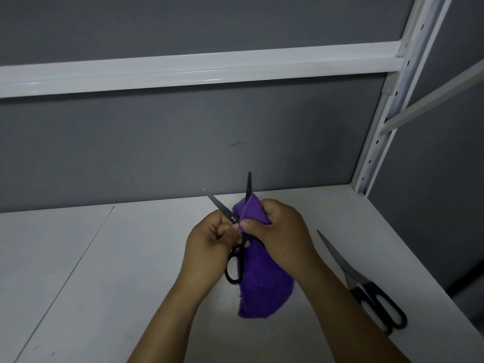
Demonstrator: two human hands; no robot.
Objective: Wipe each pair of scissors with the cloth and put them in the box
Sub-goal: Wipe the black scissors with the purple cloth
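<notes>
Above the middle of the white shelf, my left hand (209, 247) grips a pair of black scissors (235, 268) with the blades spread apart and pointing up. My right hand (282, 237) pinches a purple cloth (262, 286) around the right-hand blade, whose tip sticks out above the cloth. The rest of the cloth hangs down below my hands. A second pair of scissors (366, 289), with silver blades and black-and-white handles, lies flat on the shelf to the right. No box is in view.
The white shelf surface (104, 284) runs out to the left, with a seam across it. A grey back wall (183, 153) stands behind, crossed by a white beam (183, 72). A white perforated upright (379, 127) stands at the right.
</notes>
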